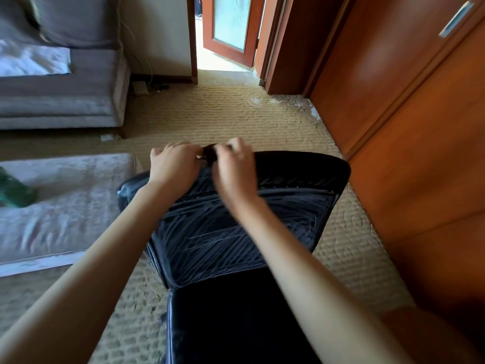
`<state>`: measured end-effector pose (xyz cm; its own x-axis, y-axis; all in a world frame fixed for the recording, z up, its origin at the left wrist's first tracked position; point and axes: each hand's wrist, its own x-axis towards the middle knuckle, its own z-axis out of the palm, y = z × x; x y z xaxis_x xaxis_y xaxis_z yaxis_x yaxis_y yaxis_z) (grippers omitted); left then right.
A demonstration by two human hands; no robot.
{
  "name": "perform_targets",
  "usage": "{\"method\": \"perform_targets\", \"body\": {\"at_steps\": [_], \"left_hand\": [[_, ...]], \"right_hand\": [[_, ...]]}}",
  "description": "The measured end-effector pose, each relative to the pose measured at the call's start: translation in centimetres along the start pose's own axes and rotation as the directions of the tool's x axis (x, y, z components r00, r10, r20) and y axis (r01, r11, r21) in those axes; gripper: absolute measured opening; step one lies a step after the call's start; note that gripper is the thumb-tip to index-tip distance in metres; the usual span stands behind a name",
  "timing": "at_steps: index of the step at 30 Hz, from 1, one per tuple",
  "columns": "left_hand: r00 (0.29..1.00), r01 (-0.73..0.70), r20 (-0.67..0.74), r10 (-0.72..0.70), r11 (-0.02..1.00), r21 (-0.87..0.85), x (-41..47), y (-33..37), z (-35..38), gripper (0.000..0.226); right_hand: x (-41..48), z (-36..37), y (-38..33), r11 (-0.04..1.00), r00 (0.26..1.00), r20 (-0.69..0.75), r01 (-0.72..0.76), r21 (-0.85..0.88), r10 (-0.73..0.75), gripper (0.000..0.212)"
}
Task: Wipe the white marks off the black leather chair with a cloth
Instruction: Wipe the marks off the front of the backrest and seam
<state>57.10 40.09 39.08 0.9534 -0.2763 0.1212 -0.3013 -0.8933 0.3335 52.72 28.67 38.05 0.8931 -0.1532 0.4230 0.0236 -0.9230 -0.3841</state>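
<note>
- One black leather chair point(288, 179) stood nearest the camera on a tan woven carpet point(223, 114). Its glossy seat was crossed all over with thin white scribbled marks point(210, 240), and its back showed plain black.
- Two bare hands met at the chair's far edge. The left hand point(173, 164) and the right hand point(236, 164) each curled their fingers onto one small dark item point(208, 153) held between them, too blurred to identify.
- Left of the chair lay one pale grey cushioned footstool point(65, 206) bearing one green object point(15, 190).
- Right of the chair stood one reddish wooden wardrobe point(406, 127).
</note>
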Motion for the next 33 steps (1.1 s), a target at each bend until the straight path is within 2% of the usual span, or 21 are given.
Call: {"method": "perform_targets", "body": {"at_steps": [2,4,7,9,10,12,16,18,20,22,25,27,30,33], "left_hand": [[0.999,0.049,-0.006,-0.049,0.999,-0.019,-0.6,-1.7,-0.8,0.021],[0.991,0.13,-0.012,-0.131,0.99,-0.054,-2.0,-4.4,-2.2,0.032],[0.975,0.222,0.009,-0.222,0.975,-0.025,-5.2,-8.7,-4.1,0.037],[0.967,0.252,0.044,-0.25,0.967,-0.038,-6.9,-10.4,-4.4,0.034],[0.966,0.255,0.062,-0.252,0.966,-0.05,-7.5,-10.7,-4.3,0.032],[0.968,0.251,0.052,-0.247,0.966,-0.067,-7.9,-11.0,-3.7,0.026],[0.956,0.289,-0.02,-0.293,0.951,-0.109,-7.6,-11.0,-2.9,0.018],[0.954,0.291,-0.036,-0.297,0.949,-0.12,-7.6,-11.3,-2.7,0.017],[0.956,0.282,-0.041,-0.291,0.947,-0.152,-7.7,-11.6,-2.4,0.015],[0.957,0.275,-0.039,-0.288,0.941,-0.195,-7.9,-11.8,-2.1,0.015],[0.967,0.228,-0.05,-0.249,0.938,-0.26,-7.8,-11.7,-1.6,0.015],[0.972,0.202,-0.062,-0.226,0.942,-0.269,-7.6,-11.4,-1.4,0.015],[0.975,0.191,-0.056,-0.214,0.944,-0.27,-7.1,-11.3,-1.2,0.015],[0.972,0.208,-0.039,-0.23,0.932,-0.296,-6.7,-11.5,-1.0,0.014]], "right_hand": [[-1.2,0.6,-1.3,0.988,0.991,-0.002,0.135,0.073,-0.136,0.011],[-0.7,-0.2,1.2,0.982,0.983,-0.012,0.185,0.039,-0.185,0.018],[0.5,-2.5,6.1,0.998,0.997,-0.076,-0.03,-0.058,0.026,0.018],[0.9,-2.7,6.8,0.982,0.981,-0.118,-0.166,-0.092,0.155,0.018],[0.9,-2.3,5.9,0.977,0.976,-0.134,-0.185,-0.103,0.171,0.019],[0.2,-0.9,2.7,0.987,0.99,-0.093,-0.118,-0.11,0.108,0.02],[-2.1,2.2,-4.3,0.989,0.991,-0.019,0.136,0.053,-0.135,0.019],[-2.5,2.7,-5.5,0.958,0.966,0.045,0.248,0.143,-0.256,0.024],[-1.8,2.2,-4.3,0.94,0.948,0.065,0.298,0.164,-0.312,0.028],[-0.4,1.1,-1.8,0.967,0.973,0.042,0.219,0.128,-0.226,0.028],[1.4,-0.3,1.3,0.997,0.999,0.015,-0.053,0.049,0.052,0.025],[1.5,0.3,0.0,0.993,0.993,-0.021,-0.112,0.031,0.113,0.025],[0.0,3.1,-5.5,0.998,0.999,0.024,0.037,0.05,-0.038,0.021],[-1.9,5.4,-9.7,0.969,0.975,0.078,0.195,0.15,-0.208,0.017]]}}
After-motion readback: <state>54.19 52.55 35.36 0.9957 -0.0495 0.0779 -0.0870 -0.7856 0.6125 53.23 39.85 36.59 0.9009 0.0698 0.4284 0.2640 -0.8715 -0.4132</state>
